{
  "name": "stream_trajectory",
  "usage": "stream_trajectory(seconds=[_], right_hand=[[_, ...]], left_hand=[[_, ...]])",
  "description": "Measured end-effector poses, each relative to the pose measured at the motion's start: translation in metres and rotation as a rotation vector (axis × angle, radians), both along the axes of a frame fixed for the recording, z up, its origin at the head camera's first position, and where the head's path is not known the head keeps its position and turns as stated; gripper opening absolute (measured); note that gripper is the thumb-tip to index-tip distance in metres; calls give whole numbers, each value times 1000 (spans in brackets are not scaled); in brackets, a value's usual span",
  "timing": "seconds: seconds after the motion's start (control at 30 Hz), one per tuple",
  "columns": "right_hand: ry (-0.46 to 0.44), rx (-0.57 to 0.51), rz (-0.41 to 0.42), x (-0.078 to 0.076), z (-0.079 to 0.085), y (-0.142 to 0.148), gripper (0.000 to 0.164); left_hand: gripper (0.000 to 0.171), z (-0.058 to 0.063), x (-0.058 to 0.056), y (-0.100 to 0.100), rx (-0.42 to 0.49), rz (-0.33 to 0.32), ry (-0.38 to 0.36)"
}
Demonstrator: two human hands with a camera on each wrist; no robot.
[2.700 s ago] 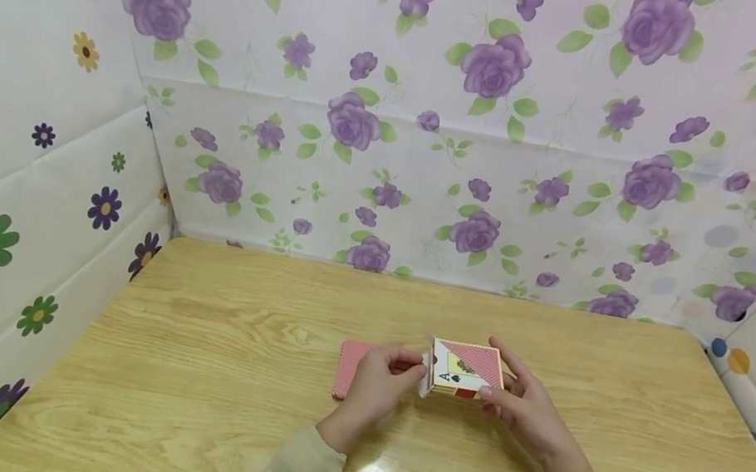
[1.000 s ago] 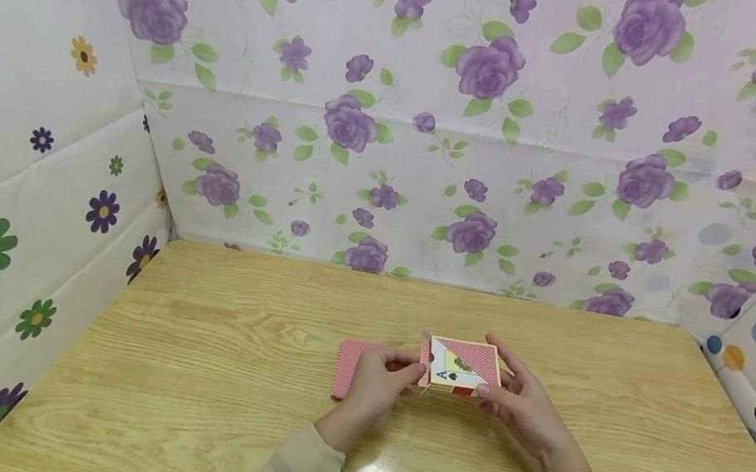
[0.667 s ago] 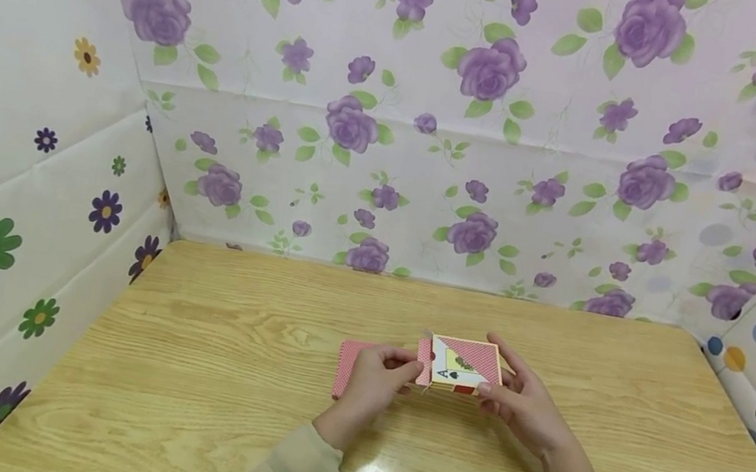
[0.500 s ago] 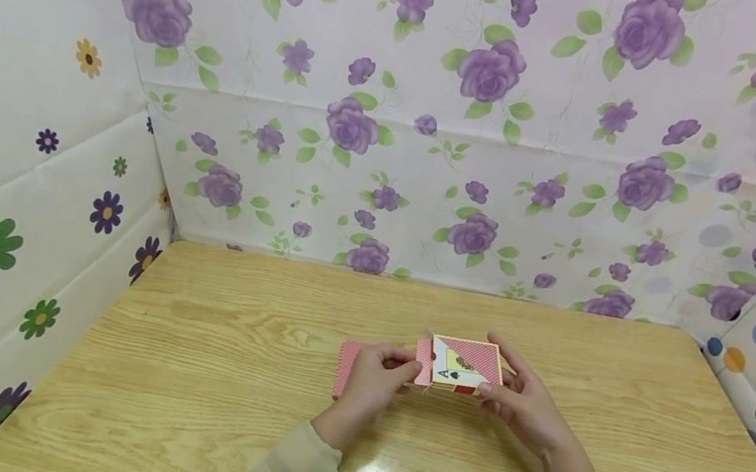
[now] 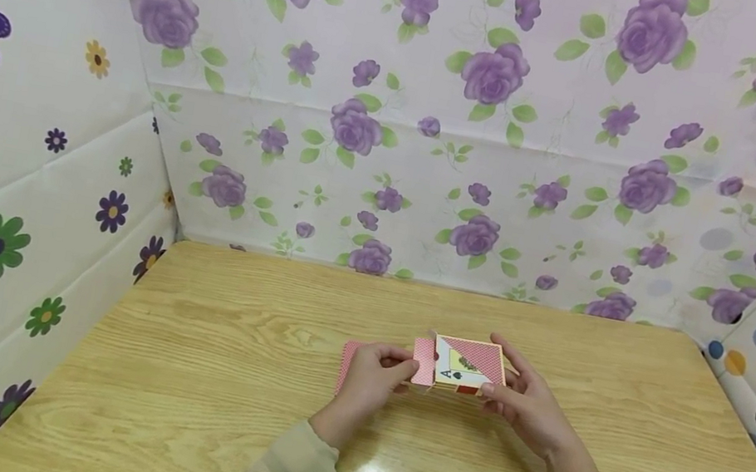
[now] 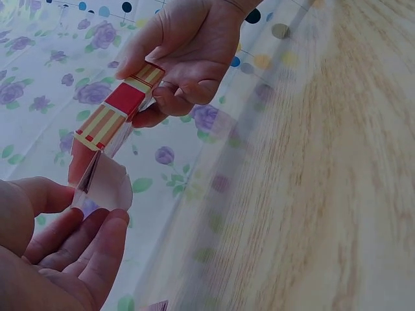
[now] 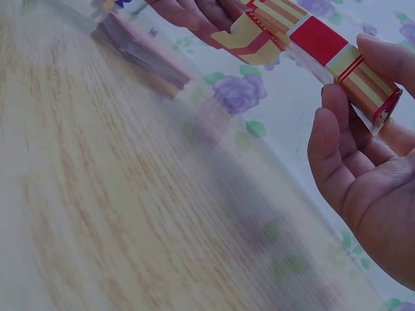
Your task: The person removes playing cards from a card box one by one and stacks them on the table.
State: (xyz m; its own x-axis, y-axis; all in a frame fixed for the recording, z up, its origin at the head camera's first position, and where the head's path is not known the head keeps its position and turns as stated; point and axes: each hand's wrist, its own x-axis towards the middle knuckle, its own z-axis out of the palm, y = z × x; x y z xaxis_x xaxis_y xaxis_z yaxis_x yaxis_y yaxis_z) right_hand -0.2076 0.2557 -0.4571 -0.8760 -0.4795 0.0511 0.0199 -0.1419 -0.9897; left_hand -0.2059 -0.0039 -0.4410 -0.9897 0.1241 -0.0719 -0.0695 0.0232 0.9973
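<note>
My right hand (image 5: 533, 407) grips a playing card box (image 5: 470, 362) with an ace of spades printed on its top, thumb on the near side. From the box's left end stick out red-backed playing cards (image 5: 424, 362), pinched by the thumb and fingers of my left hand (image 5: 372, 374). Seen from the left wrist, the box (image 6: 123, 98) shows its striped side with a red patch, and a pale flap (image 6: 111, 183) hangs at its end. How many cards are pinched cannot be told.
A stack of red-backed cards (image 5: 348, 353) lies on the wooden table (image 5: 209, 375), partly hidden behind my left hand; its edge side (image 7: 139, 55) shows in the right wrist view. Floral sheets (image 5: 353, 206) rise behind the table and at its sides.
The red-backed cards have slid leftward and show more outside the box. My left hand has shifted slightly left with them; my right hand keeps the box in nearly the same place.
</note>
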Motion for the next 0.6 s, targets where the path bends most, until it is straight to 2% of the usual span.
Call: stream_trajectory(seconds=[0.3, 0.6], right_hand=[[-6, 1, 6, 1, 2, 0, 79], [1, -7, 6, 1, 4, 2, 78]], left_hand=[[18, 20, 9, -4, -15, -18, 2], [19, 6, 1, -5, -5, -4, 12]])
